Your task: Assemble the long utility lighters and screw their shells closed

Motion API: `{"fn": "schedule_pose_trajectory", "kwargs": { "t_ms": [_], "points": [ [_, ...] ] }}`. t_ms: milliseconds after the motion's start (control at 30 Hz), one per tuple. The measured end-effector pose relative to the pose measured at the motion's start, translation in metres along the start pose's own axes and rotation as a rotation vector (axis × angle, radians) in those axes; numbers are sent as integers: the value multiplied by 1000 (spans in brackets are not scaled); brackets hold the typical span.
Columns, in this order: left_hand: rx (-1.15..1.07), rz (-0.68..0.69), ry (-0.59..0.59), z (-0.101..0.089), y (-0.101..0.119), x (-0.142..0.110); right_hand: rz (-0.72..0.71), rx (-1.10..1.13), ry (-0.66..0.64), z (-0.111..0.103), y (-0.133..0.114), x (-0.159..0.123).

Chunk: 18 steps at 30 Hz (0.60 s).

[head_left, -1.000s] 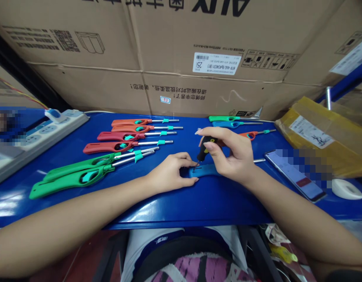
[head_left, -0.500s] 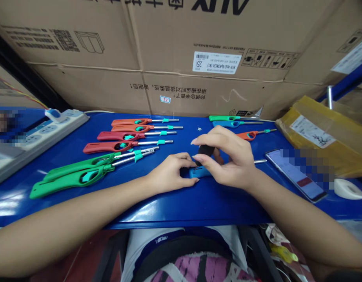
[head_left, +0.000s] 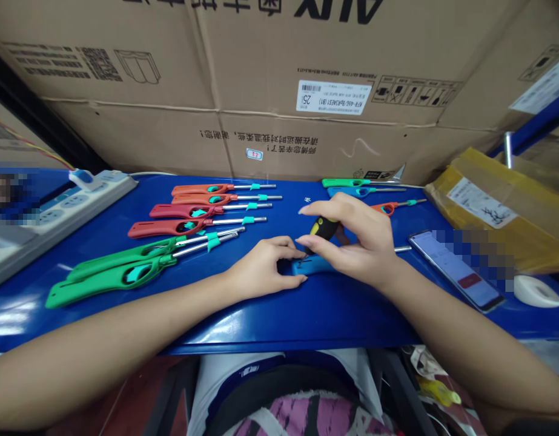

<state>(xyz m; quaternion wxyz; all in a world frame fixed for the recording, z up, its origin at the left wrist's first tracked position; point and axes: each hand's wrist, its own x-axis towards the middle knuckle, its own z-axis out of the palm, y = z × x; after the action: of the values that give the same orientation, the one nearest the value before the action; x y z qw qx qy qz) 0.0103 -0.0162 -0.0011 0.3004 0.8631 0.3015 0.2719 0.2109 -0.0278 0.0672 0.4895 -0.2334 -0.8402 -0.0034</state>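
A blue long-nosed lighter (head_left: 312,264) lies across the middle of the blue table (head_left: 279,315). My left hand (head_left: 261,266) is closed round its handle end and presses it down. My right hand (head_left: 352,239) grips a small screwdriver (head_left: 322,228) with a black and yellow handle, its tip set against the lighter's body beside my left fingertips. The lighter's metal nose (head_left: 401,249) sticks out to the right past my right hand.
Several red, orange and green lighters (head_left: 188,227) lie in rows at left. Three more lighters (head_left: 361,188) sit at the back. A power strip (head_left: 56,212) is far left, a phone (head_left: 456,269), white tape roll (head_left: 536,292) and yellow parcel (head_left: 497,206) at right. Cardboard boxes (head_left: 261,79) wall the back.
My right hand's fingers have rolled round the screwdriver handle, turning it on the spot. My left hand and the blue lighter have stayed where they were.
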Motion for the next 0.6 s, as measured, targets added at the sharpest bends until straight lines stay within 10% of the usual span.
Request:
{"fn": "schedule_pose_trajectory", "kwargs": {
  "t_ms": [600],
  "points": [
    [2, 0, 11, 0, 1, 0, 98, 192, -167, -1, 1, -5]
  ]
}}
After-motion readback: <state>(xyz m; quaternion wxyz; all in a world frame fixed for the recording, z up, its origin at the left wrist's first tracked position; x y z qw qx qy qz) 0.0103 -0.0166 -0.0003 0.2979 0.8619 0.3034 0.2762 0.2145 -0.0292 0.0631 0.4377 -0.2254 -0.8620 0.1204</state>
